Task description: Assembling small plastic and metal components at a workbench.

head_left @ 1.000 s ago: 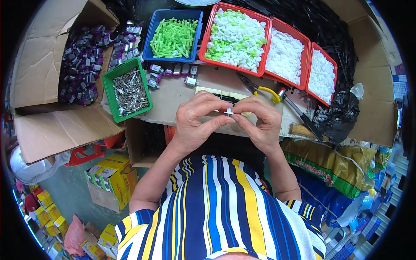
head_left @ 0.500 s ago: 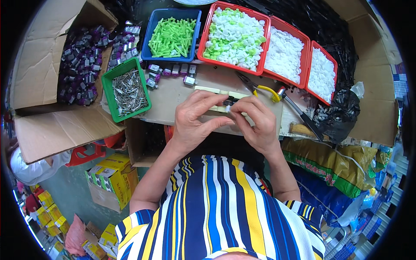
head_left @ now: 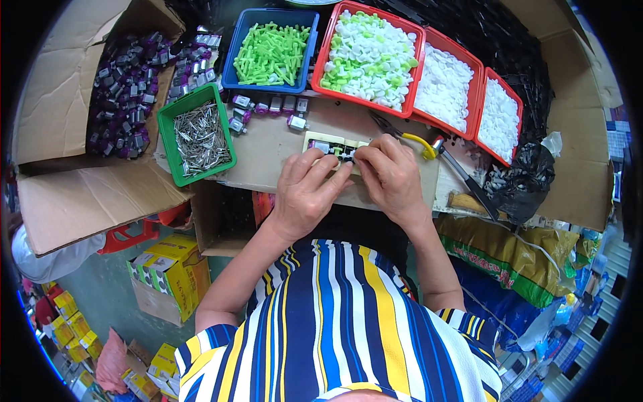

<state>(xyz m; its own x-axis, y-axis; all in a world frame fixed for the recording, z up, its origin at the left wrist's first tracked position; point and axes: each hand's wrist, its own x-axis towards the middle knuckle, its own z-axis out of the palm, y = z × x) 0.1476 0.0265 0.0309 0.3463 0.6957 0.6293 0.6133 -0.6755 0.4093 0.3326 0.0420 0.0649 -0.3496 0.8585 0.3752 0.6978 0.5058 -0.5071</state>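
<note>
A cream-coloured holder lies on the cardboard worktop in front of me. In its left part sits a small silver motor with a purple end; beside it is a black piece with bits of green and white. My left hand has its fingers bent over the holder's near side, thumb and forefinger together at the black piece. My right hand pinches at the holder's right end. Whatever lies between the fingertips of either hand is hidden.
Behind the holder stand a blue tray of green pins and red trays of white and green pieces. At left are a green tray of metal pins and a carton of motors. Pliers and a black-handled tool lie right.
My left hand has moved down onto the holder, its thumb and forefinger closing together. My right hand has shifted slightly up, and the motor in the holder now shows.
</note>
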